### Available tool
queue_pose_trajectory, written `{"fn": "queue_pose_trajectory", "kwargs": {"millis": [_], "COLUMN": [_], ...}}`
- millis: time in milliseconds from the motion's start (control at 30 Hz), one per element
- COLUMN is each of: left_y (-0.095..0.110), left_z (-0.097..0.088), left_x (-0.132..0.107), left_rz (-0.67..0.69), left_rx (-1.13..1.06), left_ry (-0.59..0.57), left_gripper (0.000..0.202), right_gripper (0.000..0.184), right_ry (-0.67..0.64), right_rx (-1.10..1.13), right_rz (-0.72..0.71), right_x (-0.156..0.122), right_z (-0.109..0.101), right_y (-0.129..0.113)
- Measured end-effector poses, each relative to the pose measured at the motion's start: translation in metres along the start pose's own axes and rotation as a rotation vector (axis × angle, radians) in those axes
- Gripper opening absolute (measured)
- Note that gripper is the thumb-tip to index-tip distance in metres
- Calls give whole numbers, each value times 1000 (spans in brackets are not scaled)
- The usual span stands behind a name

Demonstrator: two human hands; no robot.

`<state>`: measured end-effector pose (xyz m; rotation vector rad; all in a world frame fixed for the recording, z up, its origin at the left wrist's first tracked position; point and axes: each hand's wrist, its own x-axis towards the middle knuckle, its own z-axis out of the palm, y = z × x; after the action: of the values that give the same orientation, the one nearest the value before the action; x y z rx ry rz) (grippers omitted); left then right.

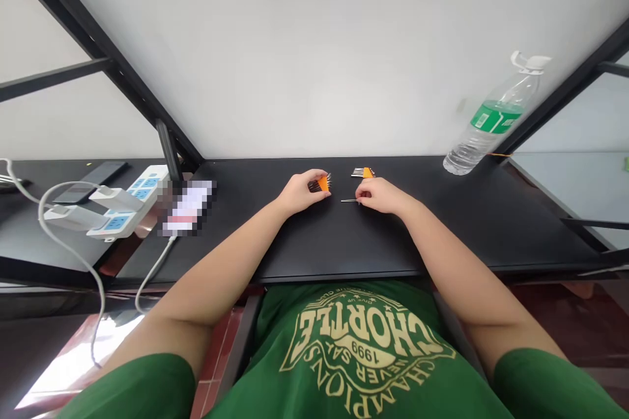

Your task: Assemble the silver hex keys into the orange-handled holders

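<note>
In the head view my left hand (305, 191) is closed around the sides of an orange holder (323, 183). Several thin dark metal pieces, which look like hex keys, stick out of it. My right hand (377, 195) pinches a slim silver rod, apparently a hex key (348, 200), low over the black desk, its long end pointing left toward the other hand. Just beyond my right hand lies a second orange holder (367, 173) with several silver shafts in it. My fingers hide part of the held holder and the near end of the key.
A tall water bottle (484, 124) with a green label stands at the back right by the black frame. On the left, a phone (189, 206) is plugged into a white cable. Farther left sits a power strip (130, 203) with chargers. The black desk (339, 249) meets a white wall.
</note>
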<state>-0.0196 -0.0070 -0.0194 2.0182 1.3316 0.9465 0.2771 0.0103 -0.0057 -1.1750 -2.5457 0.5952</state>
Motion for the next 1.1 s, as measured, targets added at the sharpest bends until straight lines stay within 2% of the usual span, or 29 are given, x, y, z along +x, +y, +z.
{"fn": "queue_pose_trajectory", "kwargs": {"millis": [167, 300, 533, 700, 933, 1100], "left_y": [4, 5, 4, 2, 2, 1], "left_z": [1, 2, 4, 4, 4, 5], "left_x": [-1, -2, -1, -1, -1, -1], "left_rz": [17, 12, 25, 1, -6, -11], "left_rx": [16, 29, 21, 16, 34, 32], "left_ry": [-15, -19, -30, -29, -33, -42], "left_gripper": [63, 61, 61, 71, 74, 75], "right_gripper": [18, 17, 16, 19, 17, 18], "right_ry": [9, 16, -69, -55, 14, -24], "right_rx": [-110, -178, -83, -74, -8, 9], "right_rz": [-27, 15, 158, 107, 63, 109], "right_x": [2, 2, 7, 7, 2, 1], "right_z": [8, 10, 10, 7, 4, 2], "right_y": [-7, -13, -18, -19, -5, -3]}}
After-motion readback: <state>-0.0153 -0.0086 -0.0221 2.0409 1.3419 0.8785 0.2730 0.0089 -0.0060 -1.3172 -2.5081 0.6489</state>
